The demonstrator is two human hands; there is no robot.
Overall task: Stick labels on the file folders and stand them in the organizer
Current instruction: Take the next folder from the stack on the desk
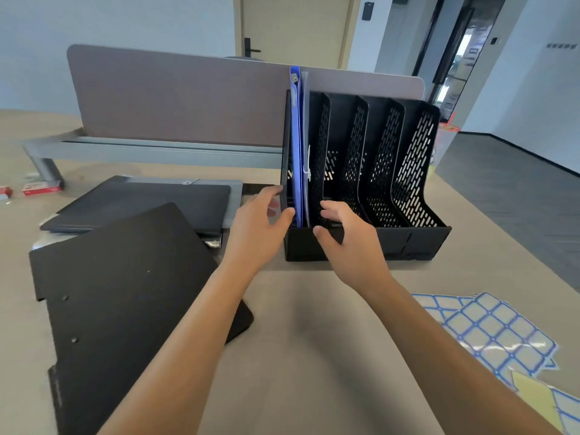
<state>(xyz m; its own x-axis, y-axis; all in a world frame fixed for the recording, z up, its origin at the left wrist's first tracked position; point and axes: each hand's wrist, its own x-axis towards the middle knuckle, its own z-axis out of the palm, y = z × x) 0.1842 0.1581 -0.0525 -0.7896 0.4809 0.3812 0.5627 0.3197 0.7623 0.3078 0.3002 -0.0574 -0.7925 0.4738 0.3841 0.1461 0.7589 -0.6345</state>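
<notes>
Head view, blue folder (295, 136) upright in organizer (361, 171), base hidden by left hand (260, 219)

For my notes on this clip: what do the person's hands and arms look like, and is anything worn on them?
Both arms are bare as far as the frame shows: no sleeves in view. The left hand and right hand are bare too, with no gloves. No watch, bracelet or ring shows on either wrist or on the fingers in view. No markings, tape or cables are visible on either arm.

single head cam, looks fwd and down over desk (314, 324), close on organizer (361, 243), room beyond
</notes>
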